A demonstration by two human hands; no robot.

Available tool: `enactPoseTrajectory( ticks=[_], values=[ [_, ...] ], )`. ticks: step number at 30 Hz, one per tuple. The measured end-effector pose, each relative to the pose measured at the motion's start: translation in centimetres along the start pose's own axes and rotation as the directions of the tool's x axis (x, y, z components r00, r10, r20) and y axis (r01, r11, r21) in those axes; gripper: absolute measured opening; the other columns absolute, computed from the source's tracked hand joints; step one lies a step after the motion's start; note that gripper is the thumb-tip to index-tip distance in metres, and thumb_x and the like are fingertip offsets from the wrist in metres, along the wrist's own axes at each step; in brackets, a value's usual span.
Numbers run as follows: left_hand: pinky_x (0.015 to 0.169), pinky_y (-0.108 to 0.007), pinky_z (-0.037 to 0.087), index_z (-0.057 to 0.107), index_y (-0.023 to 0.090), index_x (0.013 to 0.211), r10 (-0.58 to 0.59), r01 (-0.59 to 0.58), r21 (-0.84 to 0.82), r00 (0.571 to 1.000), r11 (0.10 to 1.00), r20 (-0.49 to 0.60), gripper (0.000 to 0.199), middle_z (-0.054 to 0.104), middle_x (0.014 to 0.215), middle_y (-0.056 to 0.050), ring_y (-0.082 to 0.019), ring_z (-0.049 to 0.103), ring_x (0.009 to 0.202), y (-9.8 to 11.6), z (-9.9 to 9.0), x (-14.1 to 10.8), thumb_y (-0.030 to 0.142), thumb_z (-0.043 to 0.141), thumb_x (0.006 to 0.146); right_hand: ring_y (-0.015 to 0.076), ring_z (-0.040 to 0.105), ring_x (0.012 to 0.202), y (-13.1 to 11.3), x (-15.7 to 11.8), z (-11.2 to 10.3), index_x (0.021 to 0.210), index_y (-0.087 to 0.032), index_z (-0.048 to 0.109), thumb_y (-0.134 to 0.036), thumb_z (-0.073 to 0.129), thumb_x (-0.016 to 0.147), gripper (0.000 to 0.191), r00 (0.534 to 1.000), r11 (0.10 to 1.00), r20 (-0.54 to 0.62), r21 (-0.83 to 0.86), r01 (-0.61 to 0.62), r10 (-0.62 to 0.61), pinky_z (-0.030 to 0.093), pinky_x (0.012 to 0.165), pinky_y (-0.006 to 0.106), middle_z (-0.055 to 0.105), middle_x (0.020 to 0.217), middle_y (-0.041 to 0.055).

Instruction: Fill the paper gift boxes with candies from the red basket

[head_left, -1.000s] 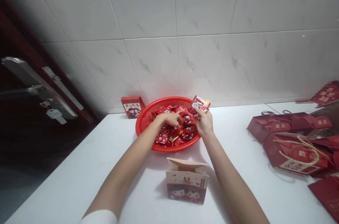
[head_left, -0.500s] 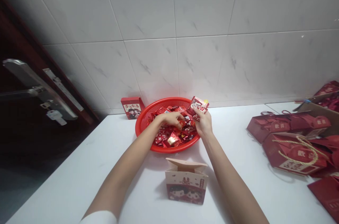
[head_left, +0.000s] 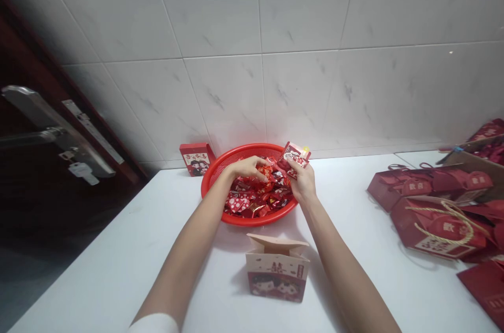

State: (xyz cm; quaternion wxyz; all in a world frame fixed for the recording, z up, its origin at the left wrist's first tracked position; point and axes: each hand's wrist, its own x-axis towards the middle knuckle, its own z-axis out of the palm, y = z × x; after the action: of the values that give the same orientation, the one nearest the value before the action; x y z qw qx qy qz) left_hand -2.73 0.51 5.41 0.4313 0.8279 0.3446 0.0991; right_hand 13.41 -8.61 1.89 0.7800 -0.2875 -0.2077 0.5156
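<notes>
A red plastic basket (head_left: 214, 186) full of red wrapped candies (head_left: 240, 203) stands against the wall. Inside it, my left hand (head_left: 248, 167) hovers low over the candies, fingers curved and spread apart around a bright red wrapper. I cannot see anything firmly gripped there. My right hand (head_left: 304, 181), at the basket's right rim, is closed on several small red-and-white printed packets (head_left: 295, 157), pinched under the thumb. Between my forearms stands a cream-and-red paper gift box (head_left: 276, 275), upright with its top open and cartoon faces on its front.
A small red printed box (head_left: 196, 159) leans at the wall left of the basket. Several dark red gift boxes (head_left: 437, 228) with cord handles crowd the right side of the white table (head_left: 129, 249), beside a cardboard carton (head_left: 457, 158). A door with keys (head_left: 82, 170) is at left.
My left hand has lifted and drawn back slightly to the left, its fingers wider apart, and candies beneath it have shifted. My right hand keeps its packets in nearly the same place.
</notes>
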Motion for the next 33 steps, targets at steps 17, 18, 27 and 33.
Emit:
enactPoseTrajectory(
  ticks=[17,18,27,33],
  values=[
    [0.055,-0.023,0.034,0.069,0.020,0.063,-0.180,0.159,0.127,0.967,0.979,0.182,0.030,0.058,0.054,0.005,-0.012,0.048,0.055,-0.4,0.0,-0.3,0.044,0.084,0.054,0.0163,0.071,0.065,0.2,0.3,-0.3,0.079,-0.015,0.069,-0.017,0.087,0.059,0.027,1.000,1.000,0.019,0.008,-0.008,0.008,0.064,0.073,0.033,0.074,0.069,-0.0002],
    [0.054,-0.023,0.033,0.069,0.020,0.061,-0.187,0.163,0.146,0.967,0.976,0.175,0.029,0.059,0.055,0.005,-0.012,0.048,0.055,-0.5,0.0,-0.3,0.043,0.084,0.054,0.0162,0.070,0.065,0.1,0.2,-0.3,0.079,-0.015,0.070,-0.017,0.086,0.059,0.026,1.000,1.000,0.019,0.010,-0.012,0.012,0.064,0.073,0.033,0.074,0.069,-0.0002],
    [0.049,-0.027,0.026,0.060,0.020,0.047,-0.328,0.267,0.320,0.932,0.909,0.155,0.035,0.049,0.043,0.005,-0.010,0.036,0.047,-1.4,-0.3,-0.2,0.044,0.085,0.051,0.0175,0.070,0.065,0.0,0.1,-0.2,0.077,-0.015,0.070,-0.016,0.085,0.058,0.024,1.000,1.000,-0.007,-0.010,-0.024,0.024,0.063,0.074,0.034,0.074,0.068,0.0008],
    [0.050,-0.026,0.031,0.059,0.020,0.051,-0.394,0.309,0.361,0.898,0.880,0.193,0.029,0.056,0.047,0.005,-0.014,0.045,0.049,-1.6,0.8,-0.3,0.030,0.085,0.042,0.0188,0.071,0.068,0.1,0.2,-0.3,0.077,-0.016,0.070,-0.017,0.086,0.058,0.025,1.000,1.000,0.018,0.016,-0.013,0.013,0.064,0.076,0.037,0.074,0.069,-0.0003]
  ],
)
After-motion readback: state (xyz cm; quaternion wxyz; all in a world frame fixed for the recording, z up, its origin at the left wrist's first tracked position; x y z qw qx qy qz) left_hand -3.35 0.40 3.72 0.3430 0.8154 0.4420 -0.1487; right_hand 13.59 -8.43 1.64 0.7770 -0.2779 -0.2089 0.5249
